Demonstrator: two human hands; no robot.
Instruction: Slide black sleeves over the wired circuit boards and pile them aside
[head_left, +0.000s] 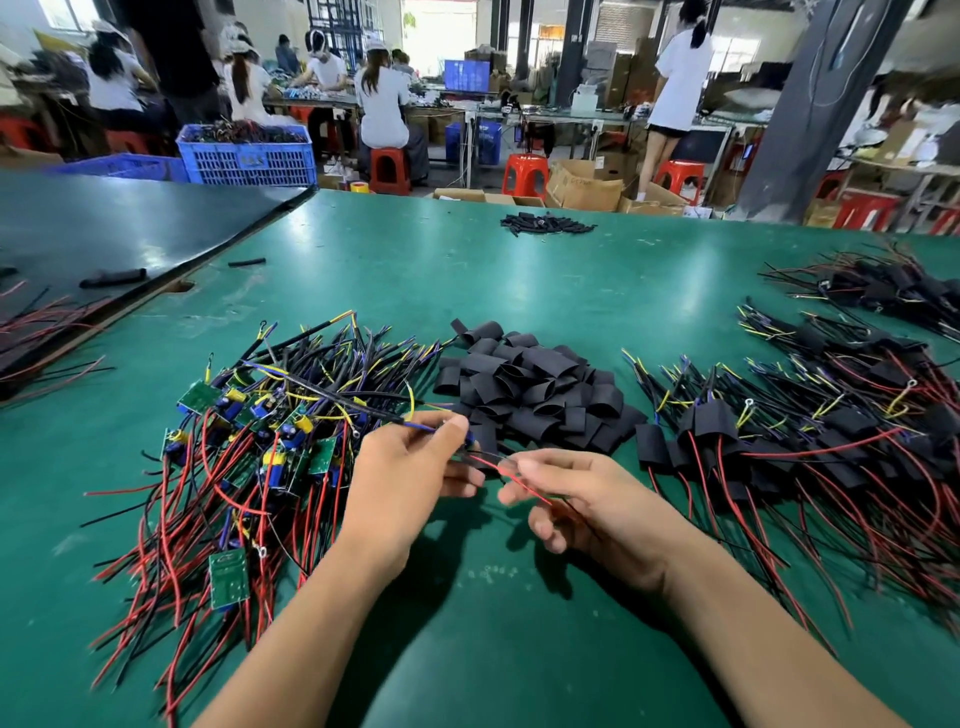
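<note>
Leads (500, 469) of one wired board are pinched by the left hand (410, 467) and the right hand (587, 499), just before the sleeve pile (535, 389). Sleeving is seemingly being started, so the leads must be gathered and threaded through.

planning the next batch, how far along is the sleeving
Done: a big sleeved pile lies at right. In hand: left hand and right hand pinch one unit's wires. Left: a sizeable bare-board pile at left, with loose sleeves between.

Matt black sleeves (530, 387) (rubbery-looking) lie on a smooth, glossy green table (519, 270); wires (171, 499) wear shiny plastic.
</note>
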